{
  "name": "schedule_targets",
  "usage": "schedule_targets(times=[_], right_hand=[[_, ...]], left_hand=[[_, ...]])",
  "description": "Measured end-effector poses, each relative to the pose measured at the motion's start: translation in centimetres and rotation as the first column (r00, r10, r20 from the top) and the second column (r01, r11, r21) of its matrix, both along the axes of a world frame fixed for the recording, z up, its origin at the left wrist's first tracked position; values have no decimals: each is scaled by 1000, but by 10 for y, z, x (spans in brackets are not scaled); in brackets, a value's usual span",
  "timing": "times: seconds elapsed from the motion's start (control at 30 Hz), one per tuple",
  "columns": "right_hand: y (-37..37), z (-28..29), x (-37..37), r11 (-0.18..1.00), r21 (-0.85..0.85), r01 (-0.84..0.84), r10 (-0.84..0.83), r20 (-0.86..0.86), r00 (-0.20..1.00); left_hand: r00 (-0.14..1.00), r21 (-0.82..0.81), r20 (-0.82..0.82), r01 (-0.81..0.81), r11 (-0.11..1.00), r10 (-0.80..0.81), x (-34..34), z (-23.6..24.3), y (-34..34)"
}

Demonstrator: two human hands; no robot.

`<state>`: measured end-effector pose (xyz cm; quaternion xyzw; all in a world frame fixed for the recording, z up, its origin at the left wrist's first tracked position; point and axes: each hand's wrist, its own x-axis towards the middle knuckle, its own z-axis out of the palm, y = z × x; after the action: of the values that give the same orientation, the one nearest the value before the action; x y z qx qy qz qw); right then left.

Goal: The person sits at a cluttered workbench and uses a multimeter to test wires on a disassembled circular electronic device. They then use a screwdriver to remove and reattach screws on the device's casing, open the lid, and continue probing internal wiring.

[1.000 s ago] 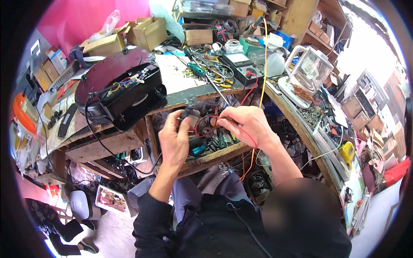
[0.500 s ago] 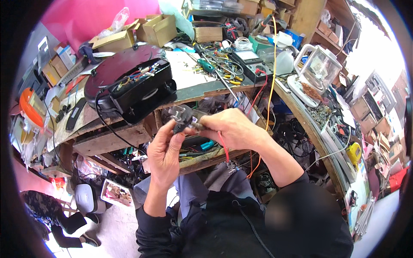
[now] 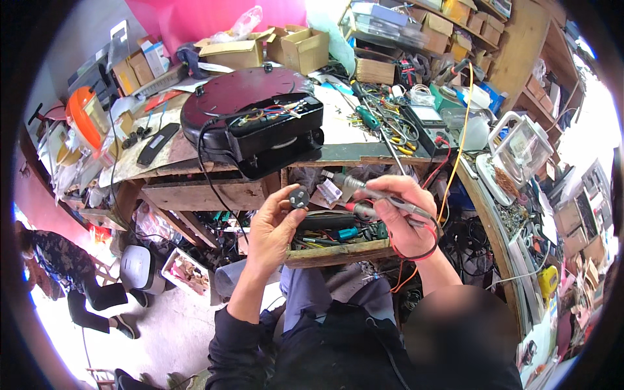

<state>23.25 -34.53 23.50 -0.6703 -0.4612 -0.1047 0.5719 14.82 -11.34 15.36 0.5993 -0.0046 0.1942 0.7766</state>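
My left hand (image 3: 272, 229) pinches a round black power plug (image 3: 299, 197) between thumb and fingertips, its pin face turned up. Closed round the test probes (image 3: 398, 200) is my right hand (image 3: 409, 227), just right of the plug and apart from it. Red and black leads loop below that hand. Behind both hands, on the bench (image 3: 351, 155), lies a round maroon appliance (image 3: 240, 91) with an open black housing (image 3: 276, 133) and loose coloured wires. A black cord (image 3: 207, 172) hangs from it. A dark meter (image 3: 429, 123) with a red lead sits farther right.
An open drawer (image 3: 338, 255) full of tools is under my hands. Screwdrivers (image 3: 368, 117) and pliers clutter the bench. Cardboard boxes (image 3: 305, 49) stand behind. At right, a clear jug (image 3: 523, 146) rests on a side bench. Another person (image 3: 78, 273) is at the lower left.
My hands have moved apart; the plug and probes, close together before, are now separated. The probes now point left from my right hand. The whole view has shifted, moving the bench rightward.
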Motion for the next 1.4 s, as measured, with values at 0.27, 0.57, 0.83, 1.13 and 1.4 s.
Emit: schedule_targets(times=[0.27, 0.57, 0.83, 1.13, 1.4], right_hand=[[7, -11, 7, 995, -36, -96, 94, -41, 995], [4, -23, 13, 993, -67, -102, 92, -131, 987], [2, -24, 20, 981, -120, -152, 135, -141, 981], [-5, -6, 36, 896, -426, -126, 129, -22, 991], [-25, 23, 64, 943, -329, 55, 24, 231, 973]], left_hand=[[999, 52, -13, 48, 998, -47, 8, -9, -9], [992, 236, -119, 78, 968, -51, 3, -7, -16], [993, 507, 102, -97, 857, 52, 1, -13, -21], [984, 340, 143, -151, 928, 107, 2, -34, -26], [981, 290, 85, -193, 937, 175, 5, -45, -29]])
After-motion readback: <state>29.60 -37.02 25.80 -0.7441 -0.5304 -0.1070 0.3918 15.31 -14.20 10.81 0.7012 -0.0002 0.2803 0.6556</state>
